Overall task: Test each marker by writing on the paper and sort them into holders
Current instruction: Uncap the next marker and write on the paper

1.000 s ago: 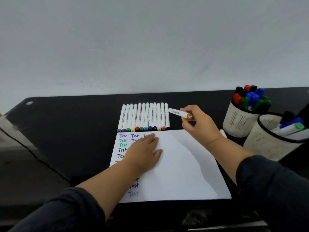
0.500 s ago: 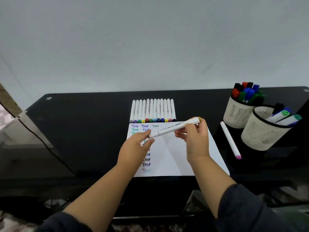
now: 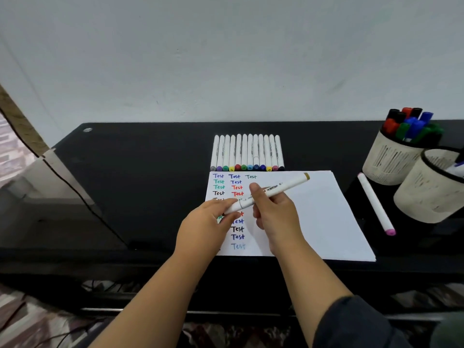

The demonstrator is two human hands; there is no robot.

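A white marker with a gold end cap (image 3: pixel 268 192) hangs tilted above the white paper sheet (image 3: pixel 321 217) on the black bench (image 3: pixel 150 187), right hand (image 3: pixel 273 213) gripping its barrel, left hand (image 3: pixel 208 226) pinching its lower cap.

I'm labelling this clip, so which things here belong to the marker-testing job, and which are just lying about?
Part of the job:
- gold-ended marker, held by left hand and right hand
- paper with "Test" words
- row of markers
- pink-ended marker
- two holders

Lying about:
- black cable
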